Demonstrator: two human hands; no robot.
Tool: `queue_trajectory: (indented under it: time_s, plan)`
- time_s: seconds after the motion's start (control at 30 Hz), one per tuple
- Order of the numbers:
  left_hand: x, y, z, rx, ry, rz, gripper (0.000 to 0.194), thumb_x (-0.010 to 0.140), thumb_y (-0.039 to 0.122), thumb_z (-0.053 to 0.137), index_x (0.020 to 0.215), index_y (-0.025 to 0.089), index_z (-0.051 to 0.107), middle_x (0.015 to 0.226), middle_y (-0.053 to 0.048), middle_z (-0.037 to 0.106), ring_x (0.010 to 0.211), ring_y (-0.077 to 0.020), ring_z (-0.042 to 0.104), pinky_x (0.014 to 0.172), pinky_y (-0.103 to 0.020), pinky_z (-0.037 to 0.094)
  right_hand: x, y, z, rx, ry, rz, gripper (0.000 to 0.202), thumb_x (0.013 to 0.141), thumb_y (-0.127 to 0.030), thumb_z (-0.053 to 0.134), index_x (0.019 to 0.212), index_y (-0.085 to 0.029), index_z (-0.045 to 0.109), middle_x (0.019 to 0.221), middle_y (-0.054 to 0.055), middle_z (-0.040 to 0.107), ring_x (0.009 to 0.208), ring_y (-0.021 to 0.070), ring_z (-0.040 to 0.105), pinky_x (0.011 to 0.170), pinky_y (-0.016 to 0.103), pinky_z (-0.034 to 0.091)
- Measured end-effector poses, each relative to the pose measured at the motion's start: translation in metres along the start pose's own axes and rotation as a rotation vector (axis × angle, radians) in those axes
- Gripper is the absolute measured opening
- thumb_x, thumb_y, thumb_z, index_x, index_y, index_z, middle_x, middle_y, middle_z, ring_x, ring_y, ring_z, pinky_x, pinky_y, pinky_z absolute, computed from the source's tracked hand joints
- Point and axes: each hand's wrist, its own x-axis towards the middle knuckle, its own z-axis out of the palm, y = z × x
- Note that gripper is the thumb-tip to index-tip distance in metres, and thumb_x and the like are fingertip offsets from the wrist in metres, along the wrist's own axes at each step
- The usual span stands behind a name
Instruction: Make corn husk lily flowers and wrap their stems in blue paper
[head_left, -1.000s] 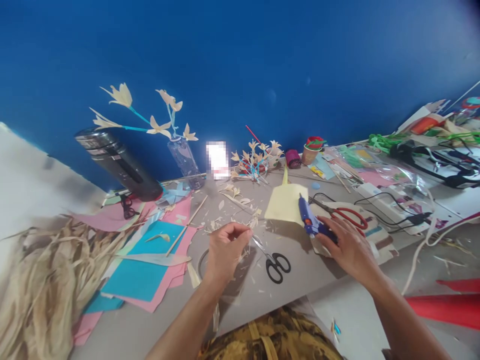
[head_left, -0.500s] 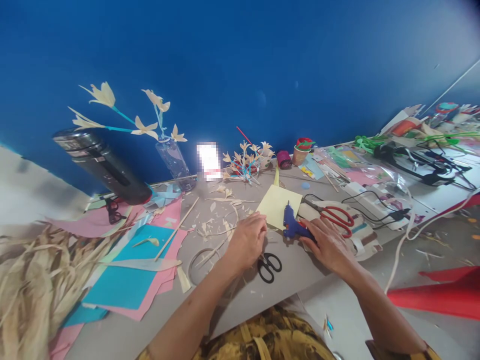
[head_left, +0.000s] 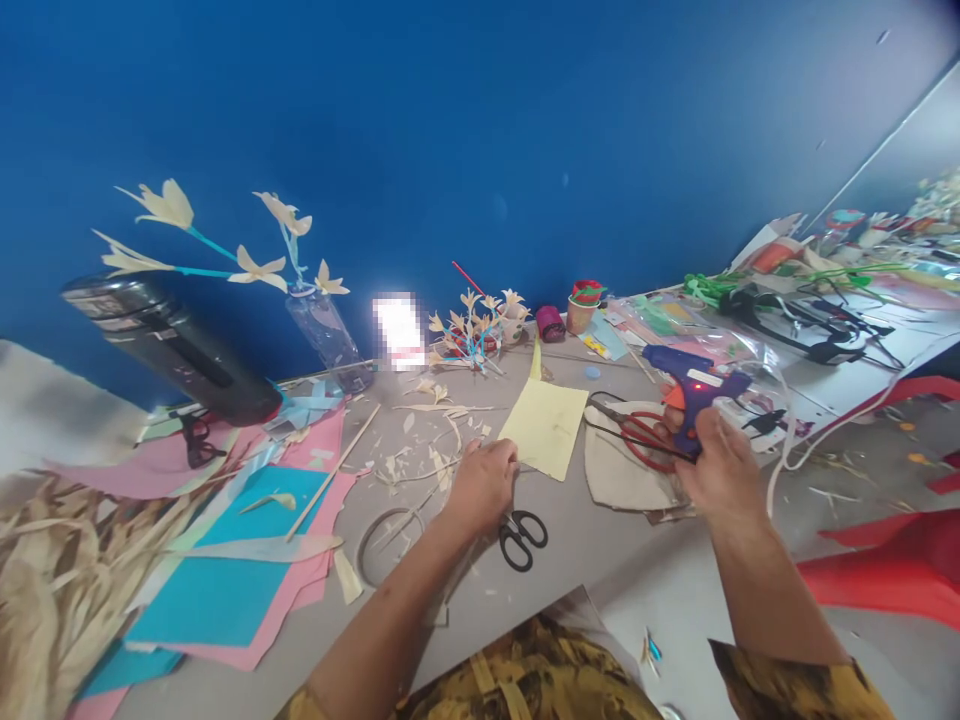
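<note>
My right hand grips a blue glue gun by its handle, raised over the right part of the table, with a small red light showing on its side. My left hand rests on the table with curled fingers; what it may hold is hidden. Just beyond it lies a yellow paper sheet. Black-handled scissors lie beside my left wrist. Red-handled scissors sit on a beige cloth below the glue gun.
A black flask and a clear bottle holding pale flowers lean at the back left. Blue paper and dried husks cover the left side. A white cable hangs at the right.
My right hand has closed round the glue gun and lifted it off the table, up and to the right. The view has turned slightly right, while my left hand stays near the yellow sheet.
</note>
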Motion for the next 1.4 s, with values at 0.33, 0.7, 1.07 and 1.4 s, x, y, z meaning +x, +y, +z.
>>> queue_trajectory:
  time_s: [0.33,0.7,1.07,1.4]
  plan:
    - [-0.001,-0.01,0.0,-0.432,0.242,-0.091,0.014,0.09,0.026,0.049,0.082,0.023,0.06,0.121,-0.008,0.072,0.111,-0.0246,0.066,0.098,-0.04,0.044,-0.004,-0.028,0.043,0.141,-0.297,-0.027,0.047,0.09,-0.068,0.051,0.115,-0.029,0.062,0.102,0.01,0.066,0.08,0.0248,0.064,0.069,0.046,0.055]
    - [0.001,-0.008,0.007,0.012,0.141,0.091,0.019,0.09,0.013,0.042,0.077,0.022,0.054,0.078,-0.006,0.065,0.079,-0.0215,0.06,0.081,-0.035,0.044,0.118,-0.088,0.105,0.273,-0.253,-0.358,0.046,0.083,-0.063,0.067,0.114,-0.031,0.06,0.103,0.002,0.067,0.08,0.0161,0.065,0.057,0.028,0.051]
    - [-0.003,-0.014,0.01,-0.213,0.297,0.077,0.018,0.091,0.019,0.047,0.08,0.022,0.06,0.105,-0.01,0.071,0.105,-0.0253,0.062,0.098,-0.042,0.044,0.023,-0.048,0.049,0.185,-0.238,-0.143,0.03,0.091,-0.058,0.058,0.105,-0.032,0.064,0.105,0.007,0.066,0.082,0.0219,0.06,0.061,0.038,0.051]
    - [0.0,-0.004,0.005,-0.851,0.463,-0.395,0.015,0.074,0.033,0.068,0.072,0.018,0.067,0.063,0.001,0.059,0.059,-0.0124,0.05,0.059,-0.025,0.043,-0.054,0.007,0.048,-0.1,-0.555,-0.167,0.034,0.093,-0.042,0.065,0.121,-0.024,0.061,0.107,0.012,0.068,0.096,0.0263,0.066,0.082,0.042,0.057]
